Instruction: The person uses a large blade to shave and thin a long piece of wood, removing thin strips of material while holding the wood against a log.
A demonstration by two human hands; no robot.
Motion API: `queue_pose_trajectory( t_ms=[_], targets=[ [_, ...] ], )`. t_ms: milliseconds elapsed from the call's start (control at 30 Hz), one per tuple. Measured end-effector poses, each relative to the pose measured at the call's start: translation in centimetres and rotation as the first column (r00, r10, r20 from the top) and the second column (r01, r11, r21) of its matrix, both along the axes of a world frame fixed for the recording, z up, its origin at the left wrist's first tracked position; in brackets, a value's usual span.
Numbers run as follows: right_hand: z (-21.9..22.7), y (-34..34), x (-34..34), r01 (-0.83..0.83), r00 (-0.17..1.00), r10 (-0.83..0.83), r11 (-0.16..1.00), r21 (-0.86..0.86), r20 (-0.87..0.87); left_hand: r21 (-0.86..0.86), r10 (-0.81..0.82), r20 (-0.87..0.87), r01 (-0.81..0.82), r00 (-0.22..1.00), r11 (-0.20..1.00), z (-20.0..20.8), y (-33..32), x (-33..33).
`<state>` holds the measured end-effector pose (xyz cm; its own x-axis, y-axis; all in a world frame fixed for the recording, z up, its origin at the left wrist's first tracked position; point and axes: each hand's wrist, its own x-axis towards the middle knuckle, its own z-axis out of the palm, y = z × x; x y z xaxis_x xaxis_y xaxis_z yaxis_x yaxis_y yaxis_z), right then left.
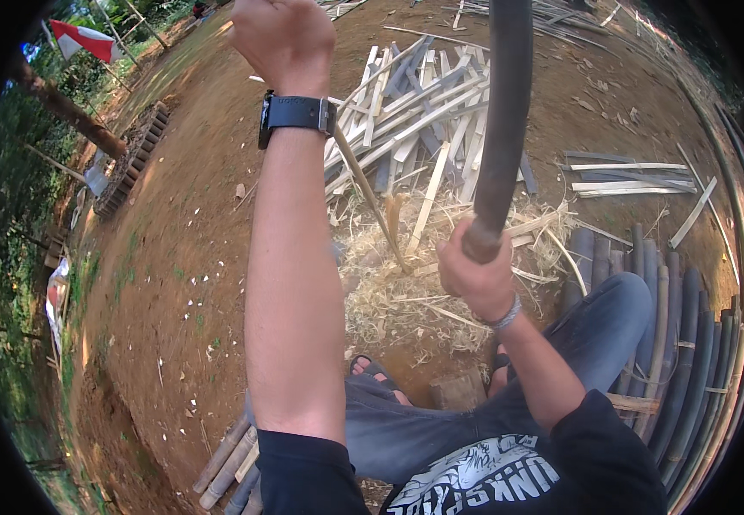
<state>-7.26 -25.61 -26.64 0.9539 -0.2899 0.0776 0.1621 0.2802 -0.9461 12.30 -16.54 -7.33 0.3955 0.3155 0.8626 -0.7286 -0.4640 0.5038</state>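
My left hand [282,39], raised at the top of the head view, is closed. A thin bamboo strip [362,180] slants down from behind that wrist, in line with the fist, to a heap of pale shavings [372,309]; the grip itself is hidden. In my right hand [477,279], fingers wrapped round its lower end, is a machete [508,112] with a long dark blade pointing up and away, its tip beyond the frame. Just past the shavings lies a large pile of split bamboo strips [432,107], pale and grey faces mixed.
Bamboo poles form a slatted platform [689,369] at right, beside my bent knee. A smaller stack of strips [629,180] lies beyond it. Cut bamboo pieces [228,459] are at lower left, a wooden block [458,390] between my feet. Brown soil slopes away left.
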Motion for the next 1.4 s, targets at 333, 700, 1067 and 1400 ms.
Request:
queue_pose_trajectory(
  t_ms=[333,700,1067,1400],
  targets=[
    [-13.6,-1.0,-2.3,-0.316,0.878,0.132,0.881,-0.351,-0.46,0.003,0.003,0.002,-0.003,1.0,1.0,-0.2,-3.3,0.9],
    [-29.7,-1.1,-4.0,-0.277,0.828,-0.189,0.679,-0.68,-0.527,0.085,0.051,-0.062,-0.046,0.997,0.995,-0.8,-5.8,-0.4],
    [-1.6,-2.4,1.2,-0.091,0.995,0.087,0.991,-0.102,-0.045,0.126,0.19,-0.076,-0.179,0.979,0.976,-0.6,-1.7,1.7],
    [-18.0,-1.1,-0.4,-0.37,0.832,0.104,0.836,-0.406,-0.544,0.129,0.15,-0.144,-0.132,0.978,0.983,-0.6,-2.1,1.5]
  ],
)
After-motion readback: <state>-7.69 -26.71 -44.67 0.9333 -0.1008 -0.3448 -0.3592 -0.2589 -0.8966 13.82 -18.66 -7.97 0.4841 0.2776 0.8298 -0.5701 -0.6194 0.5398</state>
